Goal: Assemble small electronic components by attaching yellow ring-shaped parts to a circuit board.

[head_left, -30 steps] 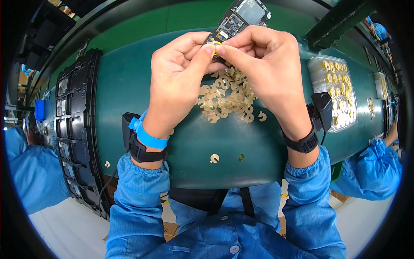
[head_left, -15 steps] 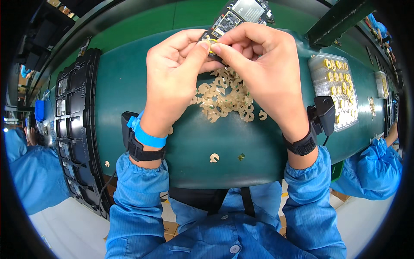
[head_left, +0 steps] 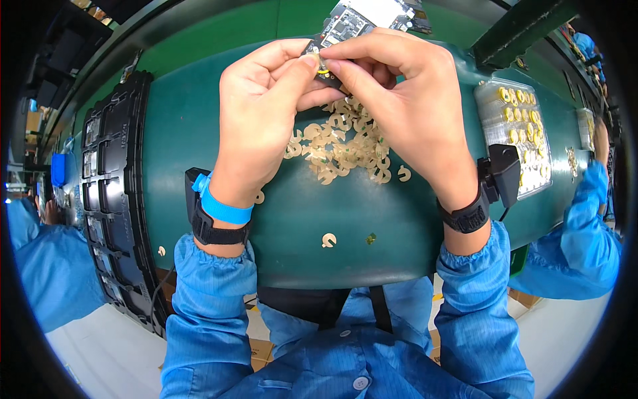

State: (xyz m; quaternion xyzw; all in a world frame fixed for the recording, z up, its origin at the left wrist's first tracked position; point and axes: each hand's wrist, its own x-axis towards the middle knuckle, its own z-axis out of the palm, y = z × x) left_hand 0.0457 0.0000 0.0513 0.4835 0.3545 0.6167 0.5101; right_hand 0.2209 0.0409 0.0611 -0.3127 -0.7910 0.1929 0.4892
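Observation:
Above the far part of the green mat, my left hand (head_left: pixel 259 100) is closed with thumb and fingers on the near end of a dark circuit board (head_left: pixel 347 25). The board slants away from me and carries a silvery plate at its far end. Against its near end sits a small round yellow-edged part (head_left: pixel 323 71). Thumb and forefinger of my right hand (head_left: pixel 419 100) pinch at this part; their tips partly cover it. Below both hands lies a loose pile of cream C-shaped pieces (head_left: pixel 345 153), partly hidden by my wrists.
Stacked black trays (head_left: pixel 116 199) with compartments stand along the left. A clear tray (head_left: pixel 518 139) of round yellow parts stands at right. One cream piece (head_left: pixel 329 240) and a green scrap (head_left: pixel 371 238) lie near the mat's front edge. A green metal post (head_left: pixel 518 33) rises far right. Blue-sleeved people work on both sides.
Both hands and the board have shifted slightly away from me, and the board's silvery plate now glares white. At the right, a co-worker's arm has swung up and away.

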